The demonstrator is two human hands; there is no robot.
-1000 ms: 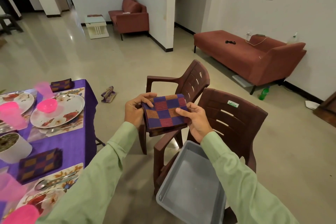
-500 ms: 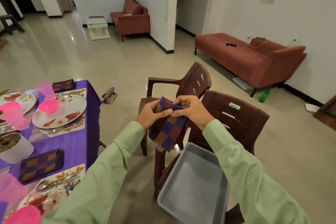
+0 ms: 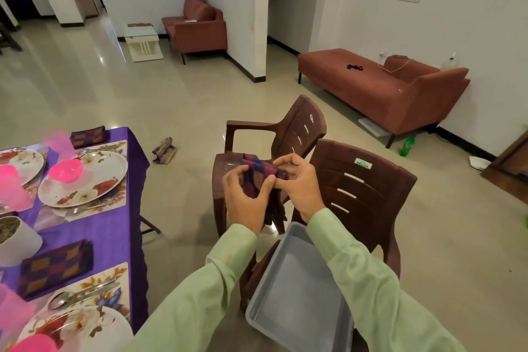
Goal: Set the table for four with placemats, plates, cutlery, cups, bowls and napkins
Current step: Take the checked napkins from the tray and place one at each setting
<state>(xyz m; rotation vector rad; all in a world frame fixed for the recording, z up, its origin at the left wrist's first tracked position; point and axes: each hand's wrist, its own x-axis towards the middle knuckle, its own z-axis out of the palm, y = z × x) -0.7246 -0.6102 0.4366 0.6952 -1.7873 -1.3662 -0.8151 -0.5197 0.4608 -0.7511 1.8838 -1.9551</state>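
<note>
Both hands are up in front of the chest, working one checked napkin [image 3: 255,174] in mid-air over the seat of the far chair [image 3: 300,128]. The left hand [image 3: 243,203] pinches the cloth between thumb and curled fingers, and the right hand [image 3: 298,188] has its fingers curled over the top fold, thumb tucked in against the left thumb. The hands touch, the napkin is bunched between them, and its loose end hangs down behind the left wrist. Just below the right sleeve a grey tray [image 3: 297,294] sits on the near chair [image 3: 357,188], nothing in it. Off to the left is the table [image 3: 108,237] under its purple cloth. One folded napkin [image 3: 57,263] lies flat on the cloth just above the nearest placemat [image 3: 120,271]. A spoon [image 3: 58,301] and other cutlery lie on that mat beside a floral plate [image 3: 83,328]. Further along, a second plate [image 3: 85,180] carries a pink bowl [image 3: 66,170], with a pink cup [image 3: 57,141] behind it and another folded napkin [image 3: 88,137] at the far corner. A white pot [image 3: 17,240] stands at the left edge.
</note>
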